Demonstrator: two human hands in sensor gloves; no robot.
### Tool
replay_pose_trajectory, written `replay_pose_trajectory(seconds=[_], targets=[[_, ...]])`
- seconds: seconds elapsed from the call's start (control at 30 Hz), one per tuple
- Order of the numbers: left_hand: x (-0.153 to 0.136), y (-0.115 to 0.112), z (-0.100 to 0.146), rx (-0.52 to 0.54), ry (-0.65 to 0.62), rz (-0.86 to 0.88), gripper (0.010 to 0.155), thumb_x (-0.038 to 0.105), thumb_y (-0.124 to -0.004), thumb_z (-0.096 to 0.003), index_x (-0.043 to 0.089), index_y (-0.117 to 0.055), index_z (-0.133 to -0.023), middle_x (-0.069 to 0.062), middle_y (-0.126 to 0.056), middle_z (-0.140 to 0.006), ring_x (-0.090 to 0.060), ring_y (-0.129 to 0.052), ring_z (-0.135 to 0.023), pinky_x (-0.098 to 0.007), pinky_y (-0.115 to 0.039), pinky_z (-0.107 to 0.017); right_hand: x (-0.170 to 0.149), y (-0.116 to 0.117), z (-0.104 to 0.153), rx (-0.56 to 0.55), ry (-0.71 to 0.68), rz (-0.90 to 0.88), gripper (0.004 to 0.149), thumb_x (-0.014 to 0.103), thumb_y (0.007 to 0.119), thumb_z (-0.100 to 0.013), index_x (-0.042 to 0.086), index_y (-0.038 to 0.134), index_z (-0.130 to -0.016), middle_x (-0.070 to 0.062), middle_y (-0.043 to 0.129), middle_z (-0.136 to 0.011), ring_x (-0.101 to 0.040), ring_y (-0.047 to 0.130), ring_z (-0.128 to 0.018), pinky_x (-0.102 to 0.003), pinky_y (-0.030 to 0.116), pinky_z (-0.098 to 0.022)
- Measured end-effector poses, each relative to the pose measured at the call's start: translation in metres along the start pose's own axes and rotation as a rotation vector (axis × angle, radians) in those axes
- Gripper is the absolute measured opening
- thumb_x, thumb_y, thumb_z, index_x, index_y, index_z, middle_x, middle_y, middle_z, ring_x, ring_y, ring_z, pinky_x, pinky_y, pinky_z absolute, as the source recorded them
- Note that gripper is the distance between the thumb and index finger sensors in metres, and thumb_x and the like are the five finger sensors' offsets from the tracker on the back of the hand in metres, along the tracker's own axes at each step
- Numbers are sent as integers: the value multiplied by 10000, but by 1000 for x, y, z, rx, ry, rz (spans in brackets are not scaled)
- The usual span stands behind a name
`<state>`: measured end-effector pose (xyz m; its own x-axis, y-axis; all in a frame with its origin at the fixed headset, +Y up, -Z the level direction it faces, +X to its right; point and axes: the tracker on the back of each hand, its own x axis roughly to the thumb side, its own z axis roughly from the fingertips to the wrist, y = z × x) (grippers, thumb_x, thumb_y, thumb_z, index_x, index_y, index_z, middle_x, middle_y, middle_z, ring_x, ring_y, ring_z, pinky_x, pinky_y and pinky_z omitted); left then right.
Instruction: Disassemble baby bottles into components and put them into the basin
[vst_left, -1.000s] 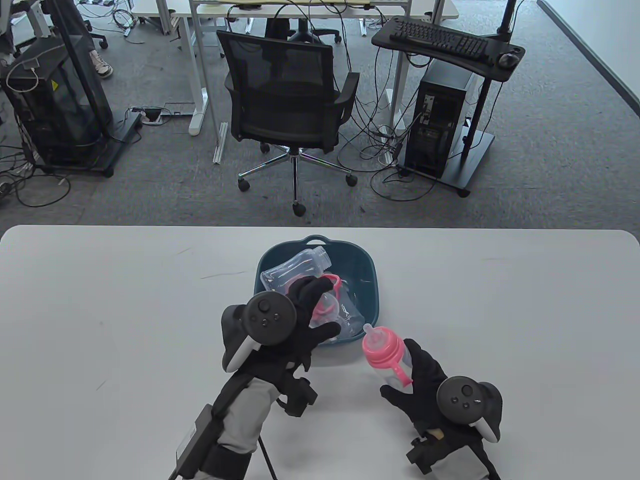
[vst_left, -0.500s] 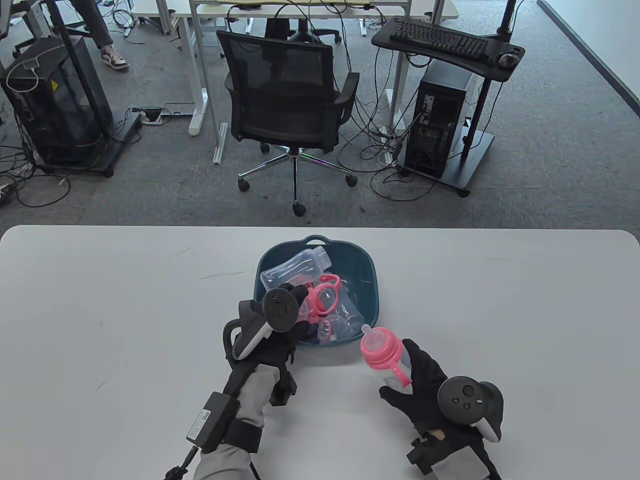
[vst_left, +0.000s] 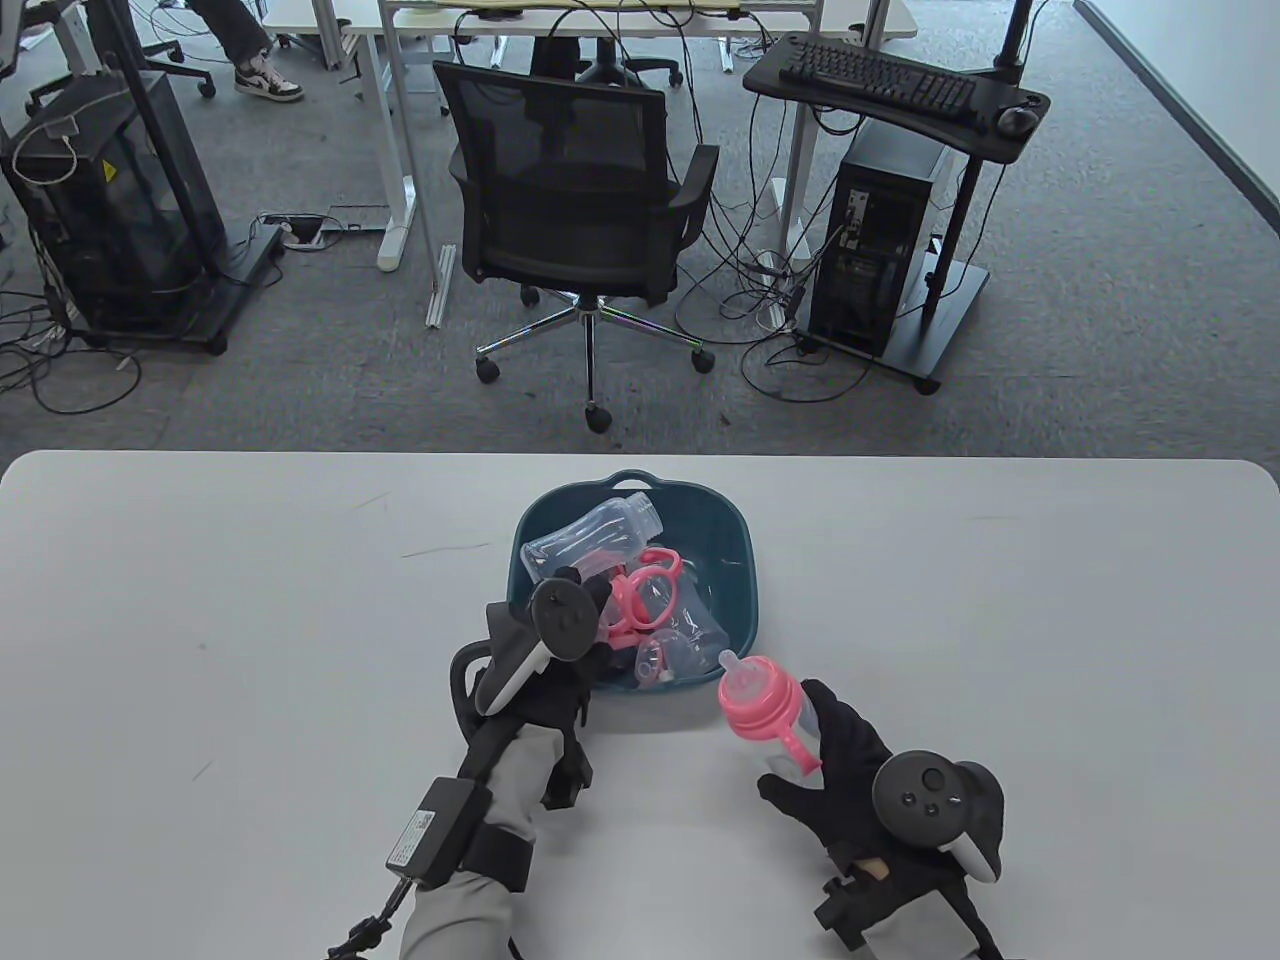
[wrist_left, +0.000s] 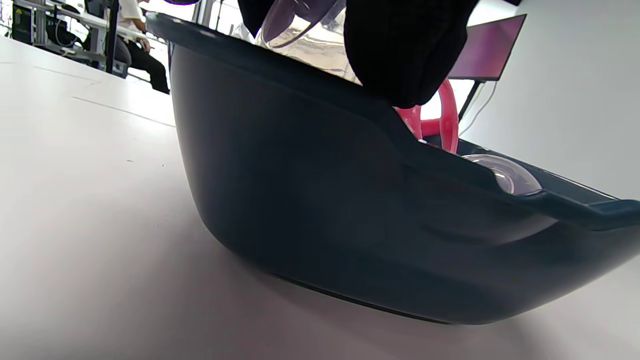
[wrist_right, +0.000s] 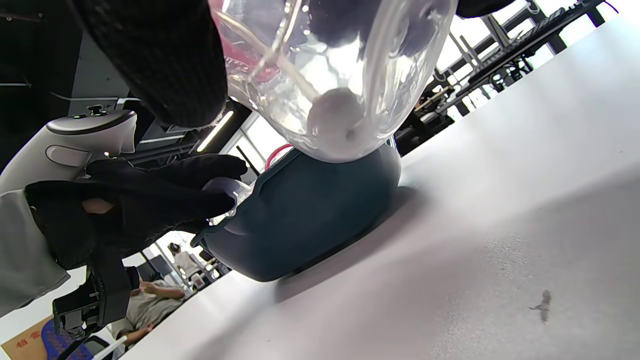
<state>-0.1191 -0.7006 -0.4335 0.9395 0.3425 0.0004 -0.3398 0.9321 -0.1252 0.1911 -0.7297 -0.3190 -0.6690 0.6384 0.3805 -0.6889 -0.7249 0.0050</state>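
Note:
My right hand (vst_left: 828, 752) grips a baby bottle (vst_left: 768, 712) with a pink collar and teat, holding it tilted just above the table to the right of the basin's near corner. The bottle's clear base (wrist_right: 340, 75) fills the top of the right wrist view. My left hand (vst_left: 598, 628) reaches over the near left rim of the dark teal basin (vst_left: 738, 545), its fingers (wrist_left: 400, 55) pinching a clear domed cap (wrist_right: 226, 191). In the basin lie a clear bottle body (vst_left: 595, 535), a pink handle ring (vst_left: 648, 590) and other clear parts (vst_left: 690, 640).
The white table (vst_left: 250, 620) runs wide to both sides of the basin. Beyond its far edge stand an office chair (vst_left: 570, 210), a computer tower (vst_left: 880, 250) and desks on carpet.
My left hand has turned from spread flat above the basin to lowered at its near left rim. The right hand and its bottle have barely moved.

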Motion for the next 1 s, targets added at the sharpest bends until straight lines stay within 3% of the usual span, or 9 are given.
replay_pose_trajectory(seconds=[0.3, 0.67, 0.8, 0.87, 1.0], targets=[[3, 17, 15, 54, -71, 69, 714, 407, -803, -489, 468, -377, -1059, 106, -236, -1173, -224, -285, -1194, -547, -267, -814, 0, 1, -1, 7, -1, 5, 940, 409, 895, -488, 89, 262, -1104, -189, 483, -1077, -457, 568, -958, -694, 462, -667], [31, 54, 71, 174, -320, 99, 776, 419, -859, -457, 445, -389, -1074, 81, -312, -1180, -252, -359, -1195, -577, -311, -805, 0, 1, -1, 5, 0, 9, 938, 408, 896, -487, 88, 265, -1104, -190, 486, -1075, -456, 573, -956, -694, 464, -665], [32, 59, 86, 121, -389, 175, 774, 430, -884, -436, 435, -448, -1075, 75, -402, -1177, -271, -445, -1183, -591, -381, -791, 1, 1, -1, 7, -3, 16, 937, 407, 896, -487, 89, 267, -1104, -189, 486, -1075, -458, 571, -957, -694, 463, -665], [33, 60, 92, 51, -420, 224, 828, 457, -910, -411, 428, -431, -1086, 68, -388, -1183, -282, -443, -1186, -598, -385, -790, 1, 2, -1, 9, -6, 21, 939, 407, 897, -485, 89, 267, -1104, -188, 485, -1076, -458, 569, -958, -695, 463, -666], [39, 56, 97, 15, -480, 327, 901, 505, -926, -378, 409, -400, -1103, 53, -375, -1188, -299, -456, -1186, -608, -402, -785, 2, 3, -1, 21, -12, 30, 939, 408, 898, -484, 92, 269, -1105, -186, 487, -1077, -455, 573, -959, -694, 463, -667]])
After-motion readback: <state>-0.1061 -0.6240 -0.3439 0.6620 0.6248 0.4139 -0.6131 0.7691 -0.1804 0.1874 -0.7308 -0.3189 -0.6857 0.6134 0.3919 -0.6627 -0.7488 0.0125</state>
